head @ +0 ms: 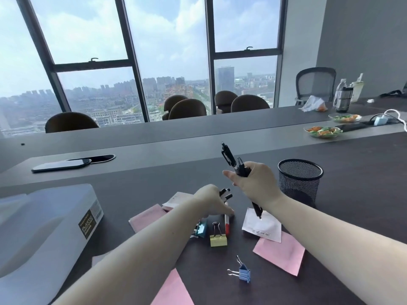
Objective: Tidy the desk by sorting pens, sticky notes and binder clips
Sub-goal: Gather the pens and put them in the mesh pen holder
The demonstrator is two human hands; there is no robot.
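Light: bright, hazy daylight came through the windows [171, 51] ahead.
Glare: a pale sheen lay across the far desk [198, 128].
Shadows: soft and faint.
Distortion: the window frames bowed and leaned at the edges.
Focus: slightly soft overall, compression smear on the distant skyline.

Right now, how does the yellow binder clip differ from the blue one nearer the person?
The yellow binder clip stands upright on its base with its wire handles pointing up; the blue binder clip lies tipped, handles splayed out to the left. The yellow one sits beside a red pen and a teal clip; the blue one lies alone on the desk. Both have silver wire handles.
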